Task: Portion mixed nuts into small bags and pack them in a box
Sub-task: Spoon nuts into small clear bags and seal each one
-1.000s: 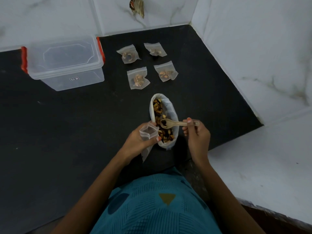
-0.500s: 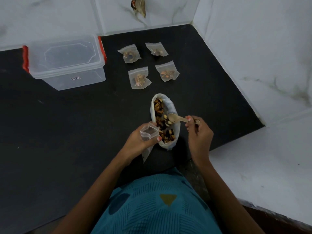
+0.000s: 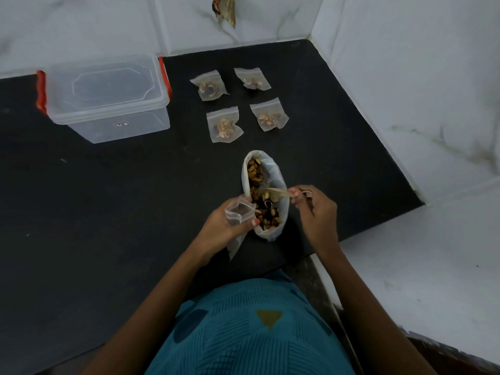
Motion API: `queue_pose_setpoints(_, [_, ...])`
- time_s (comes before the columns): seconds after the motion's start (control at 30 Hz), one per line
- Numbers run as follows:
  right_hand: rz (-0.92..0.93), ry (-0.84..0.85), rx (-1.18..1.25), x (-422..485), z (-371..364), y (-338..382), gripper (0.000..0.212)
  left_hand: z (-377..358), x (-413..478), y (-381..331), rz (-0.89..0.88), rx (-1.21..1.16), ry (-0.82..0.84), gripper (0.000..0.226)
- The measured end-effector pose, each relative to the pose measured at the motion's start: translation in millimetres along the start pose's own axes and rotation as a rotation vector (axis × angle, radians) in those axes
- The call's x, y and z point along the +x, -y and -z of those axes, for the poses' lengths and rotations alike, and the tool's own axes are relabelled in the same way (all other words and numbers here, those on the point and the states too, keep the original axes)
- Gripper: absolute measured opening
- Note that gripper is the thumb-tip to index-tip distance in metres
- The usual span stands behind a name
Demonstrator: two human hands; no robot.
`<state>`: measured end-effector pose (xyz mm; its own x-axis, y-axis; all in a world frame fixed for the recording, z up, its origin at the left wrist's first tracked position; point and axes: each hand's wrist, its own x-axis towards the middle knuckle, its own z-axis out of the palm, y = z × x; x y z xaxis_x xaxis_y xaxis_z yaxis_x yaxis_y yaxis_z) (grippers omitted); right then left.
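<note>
- An empty small bag [image 3: 238, 212] is gripped in the left hand [image 3: 223, 228], with its mouth held open and facing upward between thumb and fingers.
- A wooden spoon [image 3: 273, 194] is pinched by its handle in the curled fingers of the right hand [image 3: 316, 212]; the spoon's bowl is lowered into the large bag [image 3: 274, 173].
- The large bag is seen lying open on the black counter [image 3: 108, 226] between the two hands, with mixed nuts [image 3: 266, 216] piled along its left side and near end.
- The empty small bag is held just beside the large bag's left rim.
- Four filled small bags are laid flat on the counter beyond the large bag, in two rows of two: far left [image 3: 209, 85], far right [image 3: 252, 79], near left [image 3: 224, 125], near right [image 3: 269, 118].
- A clear plastic box [image 3: 108, 101] with its lid on and red clips at both ends is set at the far left, apart from the filled bags.
- The counter is bounded at the back and right by white marble walls [image 3: 405, 63].
</note>
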<state>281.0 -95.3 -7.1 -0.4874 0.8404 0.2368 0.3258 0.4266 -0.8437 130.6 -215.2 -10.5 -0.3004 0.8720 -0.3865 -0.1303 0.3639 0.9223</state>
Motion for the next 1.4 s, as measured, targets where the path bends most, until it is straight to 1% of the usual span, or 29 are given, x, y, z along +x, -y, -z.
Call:
queue_pose_setpoints(0.07, [-0.105,-0.019,0.023,1.6,-2.2,1.3,0.017,-0.3,-0.4,-1.1,0.002,0.008,0.003,0.036])
queue_pose_setpoints(0.1, [-0.177,-0.037,0.051,2.3,-4.1,3.1,0.014,-0.5,-0.4,-2.0,0.004,0.010,0.005,0.036])
queue_pose_setpoints(0.17, [-0.289,-0.089,0.107,2.7,-6.9,5.6,0.019,-0.8,-0.6,-3.7,0.007,0.007,0.006,0.036])
queue_pose_setpoints(0.4, [-0.474,-0.188,0.191,-5.4,-15.2,2.8,0.027,-0.5,-1.6,-4.5,0.007,-0.012,-0.001,0.043])
queue_pose_setpoints(0.47, [-0.536,-0.238,0.219,-6.8,-19.1,4.2,0.027,-1.3,-1.6,-4.6,0.003,-0.007,0.000,0.044])
queue_pose_setpoints(0.57, [-0.627,-0.259,0.256,-7.8,-20.1,6.0,0.026,-0.8,-1.2,-4.7,0.004,-0.010,-0.002,0.044])
queue_pose_setpoints(0.67, [-0.705,-0.288,0.360,-5.0,-12.4,6.5,0.024,0.2,-0.7,-4.2,0.021,0.001,-0.006,0.043])
queue_pose_setpoints(0.73, [-0.686,-0.275,0.379,-4.3,-8.6,7.5,0.024,0.2,-0.8,-4.4,0.023,0.006,-0.009,0.044])
queue_pose_setpoints(0.83, [-0.639,-0.229,0.280,-10.1,-12.1,9.5,0.026,-0.8,-1.2,-5.1,0.014,0.004,0.004,0.039])
queue_pose_setpoints(0.93, [-0.700,-0.243,0.310,-12.6,-17.4,9.2,0.026,-0.8,-2.2,-5.7,0.013,-0.001,0.001,0.039])
queue_pose_setpoints(1.0, [-0.691,-0.267,0.342,-11.3,-16.2,9.8,0.024,-0.5,-2.6,-5.7,0.017,-0.003,0.001,0.041])
queue_pose_setpoints(1.13, [-0.498,-0.256,0.251,-8.3,-7.1,14.9,0.022,0.1,-1.0,-3.9,0.025,0.000,0.007,0.037])
queue_pose_setpoints(1.17, [-0.476,-0.252,0.246,-7.5,-5.3,15.5,0.022,0.1,-0.7,-3.3,0.023,0.001,0.006,0.036])
queue_pose_setpoints(1.33, [-0.560,-0.279,0.273,-3.6,-2.7,11.1,0.024,-0.1,-0.7,-3.1,0.025,0.008,0.009,0.038])
queue_pose_setpoints(1.4, [-0.564,-0.271,0.270,-4.5,-3.0,10.8,0.023,0.3,-1.1,-3.2,0.026,-0.001,0.012,0.038])
